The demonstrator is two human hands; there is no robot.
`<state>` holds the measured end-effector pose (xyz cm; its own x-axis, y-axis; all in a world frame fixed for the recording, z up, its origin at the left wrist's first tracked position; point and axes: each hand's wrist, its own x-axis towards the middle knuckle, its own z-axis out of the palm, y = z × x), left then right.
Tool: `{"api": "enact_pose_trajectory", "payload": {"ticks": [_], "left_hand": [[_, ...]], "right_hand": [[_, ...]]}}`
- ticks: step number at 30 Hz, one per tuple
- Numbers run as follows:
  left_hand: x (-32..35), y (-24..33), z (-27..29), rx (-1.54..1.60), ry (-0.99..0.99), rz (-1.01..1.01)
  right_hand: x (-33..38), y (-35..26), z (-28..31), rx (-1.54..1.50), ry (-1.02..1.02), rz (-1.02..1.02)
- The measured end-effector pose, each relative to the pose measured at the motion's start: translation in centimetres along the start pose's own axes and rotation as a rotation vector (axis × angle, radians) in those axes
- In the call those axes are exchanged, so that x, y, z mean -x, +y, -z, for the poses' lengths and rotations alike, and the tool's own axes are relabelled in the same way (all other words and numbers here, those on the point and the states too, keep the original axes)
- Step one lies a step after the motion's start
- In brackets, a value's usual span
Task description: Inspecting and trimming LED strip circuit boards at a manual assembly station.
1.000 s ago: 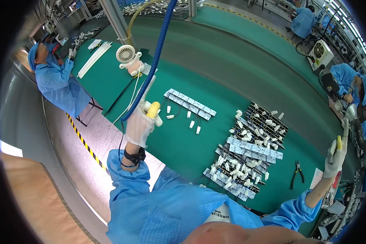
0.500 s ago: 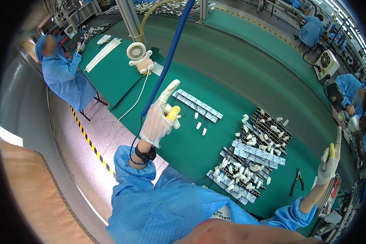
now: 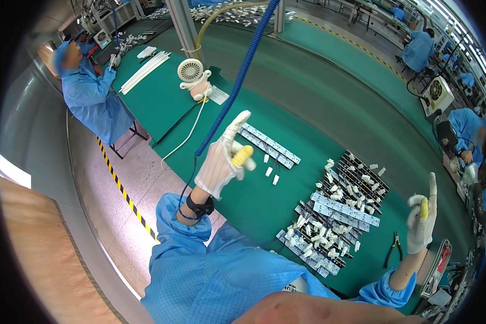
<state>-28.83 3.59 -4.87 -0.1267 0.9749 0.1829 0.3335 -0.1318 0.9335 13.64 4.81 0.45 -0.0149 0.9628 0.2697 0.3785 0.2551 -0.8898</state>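
Both hands raised off the green bench (image 3: 308, 102), palms open, nothing gripped. Left hand (image 3: 224, 162) in a white glove with a yellow finger cot, fingers spread, index pointing up beside the blue coiled hose (image 3: 237, 81). Right hand (image 3: 422, 218) likewise gloved, index up, held out past the bench's right end. Work lies below and between them: white strip boards (image 3: 270, 143) just under the left hand, and black trays of small white connectors (image 3: 335, 216) toward the right. Judged step: a pause between pieces; resuming calls for lowering a hand to the trays. Black pliers (image 3: 394, 248) rest near the right wrist.
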Motion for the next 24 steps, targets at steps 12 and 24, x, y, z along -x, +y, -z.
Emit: {"api": "enact_pose_trajectory", "payload": {"ticks": [12,24], "left_hand": [[1.1,-0.6,-3.0,0.279,-0.327,-0.351],[1.6,-2.6,-5.1,-0.065,-0.265,-0.698]], "right_hand": [[0.9,-0.9,-0.1,-0.708,-0.533,0.583],[5.8,-4.3,-4.3,-0.044,-0.42,0.643]]}}
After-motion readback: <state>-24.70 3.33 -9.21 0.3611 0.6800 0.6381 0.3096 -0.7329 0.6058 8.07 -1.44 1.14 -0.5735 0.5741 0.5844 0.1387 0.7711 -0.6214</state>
